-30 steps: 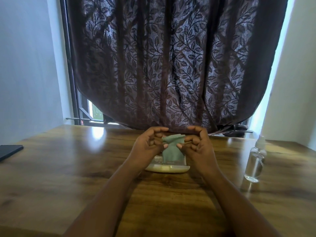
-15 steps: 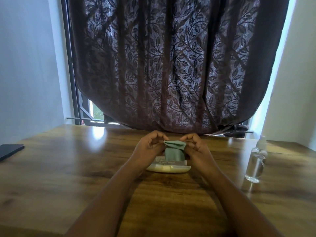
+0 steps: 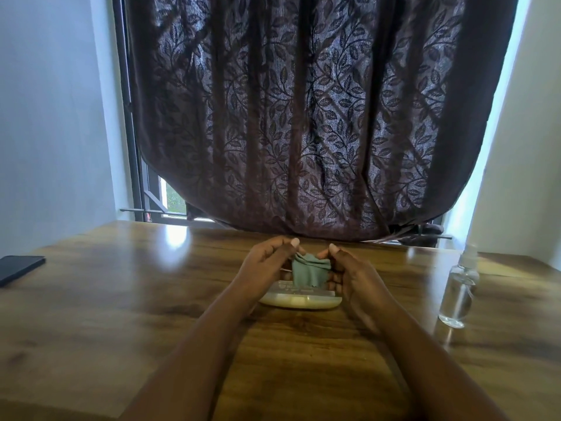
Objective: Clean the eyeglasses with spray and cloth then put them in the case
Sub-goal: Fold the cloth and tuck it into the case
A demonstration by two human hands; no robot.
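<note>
Wooden surface, carrying everything I work with. Behind it, a dark leaf-patterned curtain covers the window, so light is dim. Far left, a dark phone, clear of the work. Right, a clear spray bottle, upright and near my right hand. Centre, a pale eyeglass case, lying directly under my hands, which I judge suits the later stowing. My left hand and right hand, both curled, pinch a green cloth between them above the case. The eyeglasses are hidden, presumably inside the cloth; I cannot confirm this.
</note>
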